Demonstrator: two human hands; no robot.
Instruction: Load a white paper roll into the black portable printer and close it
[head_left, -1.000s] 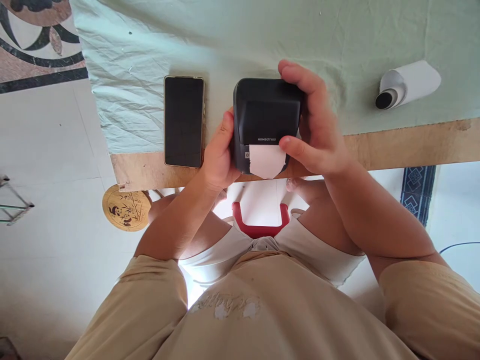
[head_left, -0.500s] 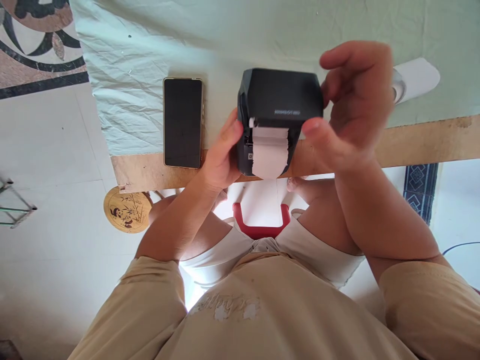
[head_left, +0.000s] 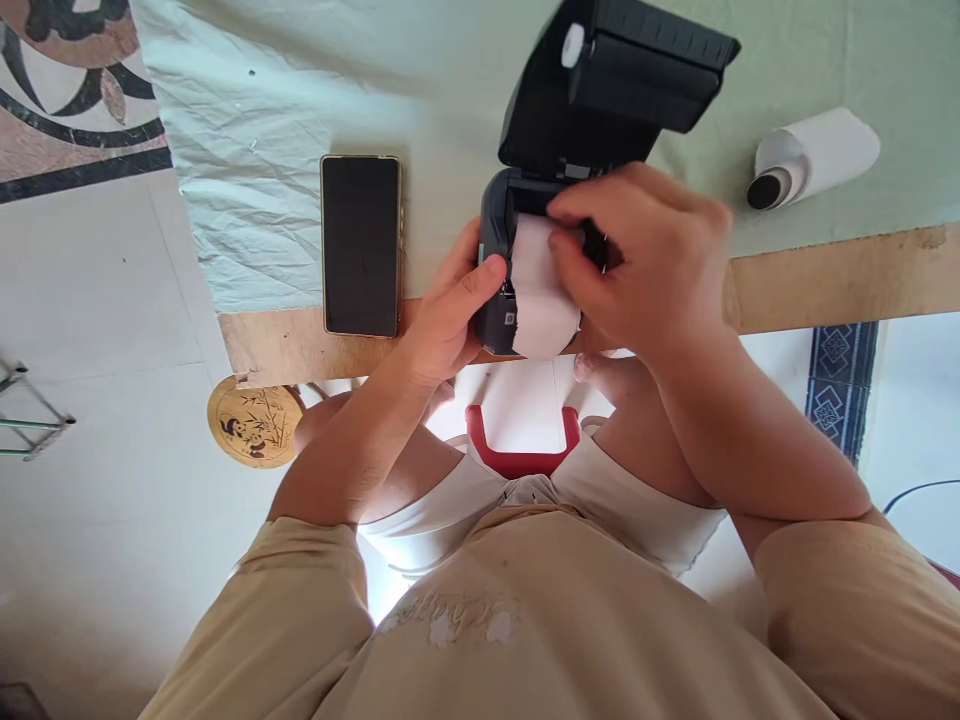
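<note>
A black label printer (head_left: 495, 215) is held over the table's front edge, its lid (head_left: 637, 75) swung up and back. My left hand (head_left: 454, 305) grips the printer's left side, thumb on the front. White paper (head_left: 541, 285) comes out of the printer body and curls down over its front. At the opening, my right hand (head_left: 645, 255) is closed, thumb and forefinger pinching at the upper right edge of the paper. Its palm side and other fingers hide the printer's right interior.
A smartphone (head_left: 361, 245) lies dark-screened near the front edge on the left. To the right, a loose roll of white paper (head_left: 817, 155) rests on the pale green cloth (head_left: 442, 80). A round panda-pattern stool (head_left: 255, 420) stands below at left.
The printer's lid has gone from down to raised. My right hand has moved left from beside the printer to the paper at its opening. My left hand keeps its hold.
</note>
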